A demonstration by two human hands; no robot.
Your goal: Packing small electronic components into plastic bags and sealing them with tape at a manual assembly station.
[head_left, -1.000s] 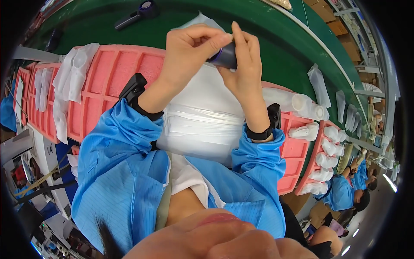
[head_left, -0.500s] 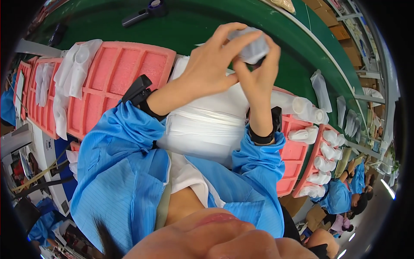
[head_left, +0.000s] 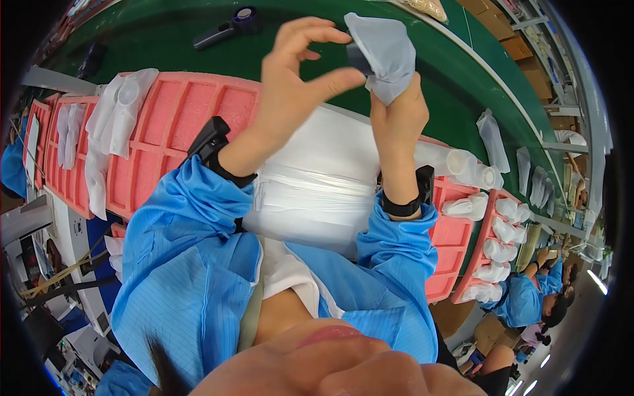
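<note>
Our right hand [head_left: 396, 115] is clenched around the gathered neck of a pale grey pouch [head_left: 383, 53], whose loose top stands up above the knuckles. A dark small part [head_left: 357, 58] shows at the pouch's left edge, and the thumb and forefinger of our left hand [head_left: 297, 86] pinch there, the other fingers fanned open above. We cannot tell how much of the part is inside the pouch.

Half a second ago the same pair of hands sat lower and closer in, with the part more exposed between them; a second ago it lay bare in the fingers with no pouch round it. Now the hands are raised and the pouch covers most of it, so we judge the bagging to be nearly done, with only the last bit at the opening left.

Just below the wrists lies a stack of white wrapping sheets [head_left: 317, 185], and to either side of them pink foam trays [head_left: 178, 125], those past the right wrist filled with white-wrapped pieces [head_left: 502, 231]. Beyond the fingertips runs the green belt [head_left: 165, 39], with a dark handheld tool [head_left: 228, 26] well off to the left and more pouches [head_left: 492, 138] to the right. The air around the raised hands is open; the tray rims below are the nearest edges.
</note>
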